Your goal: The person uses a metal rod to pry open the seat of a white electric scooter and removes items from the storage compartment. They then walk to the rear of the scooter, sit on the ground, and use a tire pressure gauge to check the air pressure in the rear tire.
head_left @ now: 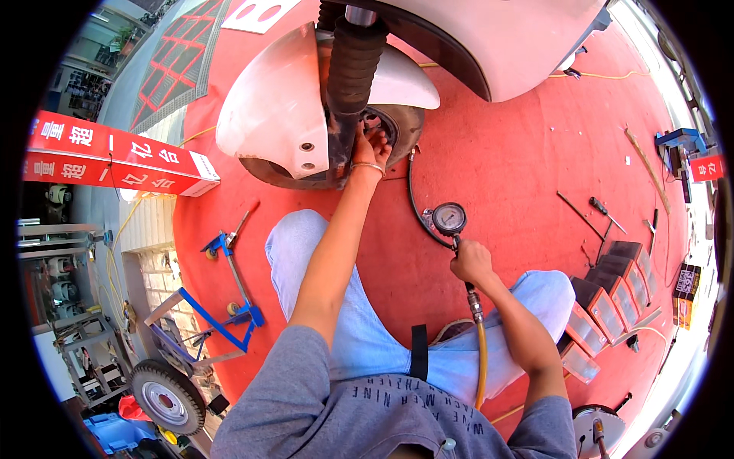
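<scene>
My left hand [371, 148] reaches in at the hub side of a scooter's front wheel, beside the dark fork boot [355, 65]. Its fingers look apart; their tips are partly lost against the rim. The tyre [409, 126] sits under a white front fender [275, 107]. My right hand [472, 262] is wrapped round the handle of a tyre inflator with a round dial gauge [449, 219]. From the gauge a black hose [413, 191] curves up to a metal end [413, 151] near the tyre. A yellow air hose [482, 359] joins the inflator below my hand.
White scooter bodywork [520, 38] overhangs at the top. On the red mat at left stands a blue metal stand [237, 291], with a loose wheel [168, 398] lower down. A red box-shaped barrier [115, 157] juts in. At right are tilted bins [604, 298] and a screwdriver [606, 214].
</scene>
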The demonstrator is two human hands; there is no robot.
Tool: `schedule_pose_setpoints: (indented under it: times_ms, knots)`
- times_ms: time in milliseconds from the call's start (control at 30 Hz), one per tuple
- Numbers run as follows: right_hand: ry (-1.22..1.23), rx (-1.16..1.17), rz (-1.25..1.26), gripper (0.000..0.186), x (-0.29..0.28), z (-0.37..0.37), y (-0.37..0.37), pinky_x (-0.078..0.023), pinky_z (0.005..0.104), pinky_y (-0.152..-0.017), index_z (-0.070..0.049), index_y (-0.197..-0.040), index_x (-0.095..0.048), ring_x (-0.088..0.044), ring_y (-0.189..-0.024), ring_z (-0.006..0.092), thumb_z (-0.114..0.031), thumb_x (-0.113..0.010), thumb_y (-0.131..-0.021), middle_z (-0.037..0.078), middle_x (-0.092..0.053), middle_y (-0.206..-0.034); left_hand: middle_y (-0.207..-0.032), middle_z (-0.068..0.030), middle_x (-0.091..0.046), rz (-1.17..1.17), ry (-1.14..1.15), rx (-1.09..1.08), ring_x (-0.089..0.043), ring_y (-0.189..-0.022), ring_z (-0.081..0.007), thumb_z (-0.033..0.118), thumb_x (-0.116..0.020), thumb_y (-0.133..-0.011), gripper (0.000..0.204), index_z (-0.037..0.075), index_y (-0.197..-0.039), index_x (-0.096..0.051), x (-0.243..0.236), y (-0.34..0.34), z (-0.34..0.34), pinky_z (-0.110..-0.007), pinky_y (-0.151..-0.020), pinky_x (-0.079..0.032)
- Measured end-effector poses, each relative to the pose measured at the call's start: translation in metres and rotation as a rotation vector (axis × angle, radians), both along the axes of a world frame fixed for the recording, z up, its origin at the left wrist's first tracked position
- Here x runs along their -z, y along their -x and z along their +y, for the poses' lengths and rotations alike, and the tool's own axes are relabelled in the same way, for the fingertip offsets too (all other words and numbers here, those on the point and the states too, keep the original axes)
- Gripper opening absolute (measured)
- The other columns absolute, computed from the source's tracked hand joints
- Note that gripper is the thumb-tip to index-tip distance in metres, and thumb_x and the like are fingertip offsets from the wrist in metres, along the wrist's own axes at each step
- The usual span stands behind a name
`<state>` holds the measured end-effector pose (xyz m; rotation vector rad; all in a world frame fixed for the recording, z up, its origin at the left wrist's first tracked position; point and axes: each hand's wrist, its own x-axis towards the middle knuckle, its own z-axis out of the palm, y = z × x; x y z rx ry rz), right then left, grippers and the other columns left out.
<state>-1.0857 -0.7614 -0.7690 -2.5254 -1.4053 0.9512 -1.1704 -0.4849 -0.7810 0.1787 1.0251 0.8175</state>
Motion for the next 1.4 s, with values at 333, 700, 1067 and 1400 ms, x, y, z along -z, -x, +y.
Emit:
schedule_pose_setpoints:
  times_ms: [333, 700, 1067, 1400]
  knots:
    - [-0.038, 0.011, 0.016, 0.014, -0.001, -0.001, 0.004, -0.048, 0.0445, -0.063, 0.002, -0.074, -0.058, -0.059, -0.072, 0.0384, -0.008, -0.057, -0.064, 0.023, -0.060, -0.075, -0.070, 0.0035, -0.054, 0.024, -0.130, 0.024, -0.047, -0.058, -0.0056, 0.044, -0.056, -0.083, 0.031, 0.015, -0.094, -0.056, 0.019, 0.010, 0.010, -0.020, -0.049, -0.038]
    - [-0.053, -0.018, 0.025, 0.013, -0.008, 0.004, 0.008, -0.047, 0.0450, -0.061, 0.002, -0.074, -0.057, -0.059, -0.070, 0.0383, -0.006, -0.055, -0.064, 0.023, -0.060, -0.072, -0.072, -0.0015, -0.054, 0.037, -0.228, 0.012, -0.048, -0.061, -0.0094, 0.047, -0.055, -0.082, 0.042, 0.006, -0.092, -0.055, 0.035, 0.018, 0.015, -0.021, -0.054, -0.041]
    - [-0.071, 0.142, 0.129, 0.017, -0.024, 0.012, -0.003, -0.047, 0.0448, -0.063, 0.001, -0.073, -0.058, -0.059, -0.070, 0.0384, -0.012, -0.057, -0.063, 0.023, -0.059, -0.072, -0.071, -0.0044, -0.054, 0.155, 0.001, 0.171, -0.052, -0.062, -0.0138, 0.042, -0.060, -0.080, 0.038, 0.007, -0.086, -0.046, 0.005, -0.007, -0.019, -0.028, -0.056, -0.044]
    - [-0.492, 0.478, 0.295, 0.046, -0.088, -0.023, 0.007, -0.046, 0.0409, -0.057, 0.004, -0.101, -0.052, -0.058, -0.065, 0.0364, -0.011, -0.061, -0.059, 0.021, -0.057, -0.071, -0.109, -0.0082, -0.056, -0.057, -0.012, 1.024, -0.053, -0.101, -0.0181, 0.041, -0.044, -0.089, 0.045, 0.005, -0.116, -0.049, -0.066, 0.002, -0.177, -0.034, -0.087, -0.043]
